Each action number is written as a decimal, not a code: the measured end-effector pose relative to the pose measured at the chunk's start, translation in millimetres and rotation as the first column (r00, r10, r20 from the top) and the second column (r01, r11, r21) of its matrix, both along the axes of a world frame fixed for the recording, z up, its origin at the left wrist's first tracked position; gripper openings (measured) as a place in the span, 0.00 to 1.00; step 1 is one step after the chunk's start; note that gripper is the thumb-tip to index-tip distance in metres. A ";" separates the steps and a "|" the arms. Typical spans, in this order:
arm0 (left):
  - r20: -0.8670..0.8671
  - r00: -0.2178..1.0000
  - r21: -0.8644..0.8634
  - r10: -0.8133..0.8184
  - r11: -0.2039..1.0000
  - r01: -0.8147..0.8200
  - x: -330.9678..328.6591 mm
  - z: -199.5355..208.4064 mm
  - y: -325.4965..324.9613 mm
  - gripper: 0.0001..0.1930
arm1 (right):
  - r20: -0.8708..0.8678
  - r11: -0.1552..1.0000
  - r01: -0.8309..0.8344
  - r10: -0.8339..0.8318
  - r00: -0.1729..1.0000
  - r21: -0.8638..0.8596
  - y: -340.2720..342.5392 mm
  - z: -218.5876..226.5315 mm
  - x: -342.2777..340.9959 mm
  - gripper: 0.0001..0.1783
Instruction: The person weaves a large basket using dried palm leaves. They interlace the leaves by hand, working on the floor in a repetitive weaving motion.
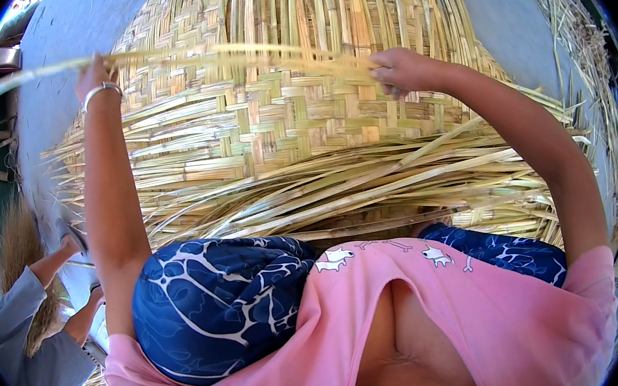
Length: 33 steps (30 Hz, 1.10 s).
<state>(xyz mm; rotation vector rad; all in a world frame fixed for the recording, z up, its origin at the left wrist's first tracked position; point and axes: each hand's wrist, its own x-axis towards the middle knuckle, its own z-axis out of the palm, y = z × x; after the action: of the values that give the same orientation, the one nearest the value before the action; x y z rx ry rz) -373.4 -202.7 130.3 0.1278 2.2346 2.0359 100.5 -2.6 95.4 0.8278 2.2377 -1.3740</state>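
Observation:
A long, pale yellow split-reed strip (234,50) stretches between my two hands, blurred by motion along its middle. My left hand (95,78), with a bangle at the wrist, is closed on it above the mat's left edge. Beyond that hand the strip arcs away to the far left. My right hand (403,71) is closed at the strip's right end, over the woven part. Beneath both hands spreads a large woven mat (293,112) in a chequered and twilled pattern. Its unwoven strips run outward at the far side and to both sides.
Loose reed strips (324,191) lie in a thick bundle across the mat just before my knees. More dry reeds (580,51) are heaped along the right side of the grey floor (65,26). At the left, another person's legs in grey clothing (36,357) stand near a brush-like bundle (19,242).

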 end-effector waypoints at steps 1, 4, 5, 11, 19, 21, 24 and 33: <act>-0.014 0.986 -0.158 0.168 0.973 -0.168 -29.4 -16.8 -23.2 0.24 | 0.002 0.998 -0.060 0.060 0.998 0.003 -5.3 -3.7 -19.2 0.13; -0.636 0.760 -0.570 0.136 0.580 -0.581 -5.7 -48.3 -35.4 0.30 | 0.008 0.984 -0.176 0.176 0.984 0.039 -17.2 -22.8 -61.4 0.12; -0.744 0.663 -0.588 -0.087 0.557 -0.587 18.5 -55.3 -27.0 0.30 | 0.027 0.979 -0.197 0.196 0.980 0.054 -20.7 -29.3 -68.2 0.12; -0.016 0.055 -0.851 -0.998 0.043 0.524 170.0 -64.3 20.4 0.19 | -0.008 0.961 -0.264 0.266 0.964 0.081 -35.7 -41.5 -98.1 0.13; 0.538 0.017 -0.600 -0.842 -0.369 0.710 171.4 -70.2 32.9 0.20 | -0.077 0.975 -0.220 0.219 0.973 -0.010 -35.0 -40.8 -99.0 0.13; 0.639 0.008 -0.472 -0.769 -0.384 0.793 170.8 -61.9 35.7 0.20 | -0.081 0.975 -0.193 0.185 0.979 -0.112 -32.3 -39.8 -95.4 0.13; 0.687 -0.009 -0.371 -0.727 -0.362 0.855 165.2 -60.1 32.3 0.17 | -0.088 0.957 -0.163 0.145 0.985 -0.241 -26.2 -37.1 -92.6 0.14; 0.733 0.020 -0.413 -0.680 -0.423 0.806 154.2 -41.9 43.8 0.14 | -0.194 0.960 -0.154 0.201 0.960 0.234 -17.1 -42.6 -115.5 0.14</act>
<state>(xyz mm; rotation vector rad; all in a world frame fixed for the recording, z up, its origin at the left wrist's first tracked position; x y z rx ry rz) -219.2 -158.8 88.4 1.0899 1.5947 -0.0699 -15.0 -19.8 52.8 0.5459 2.5949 -1.2001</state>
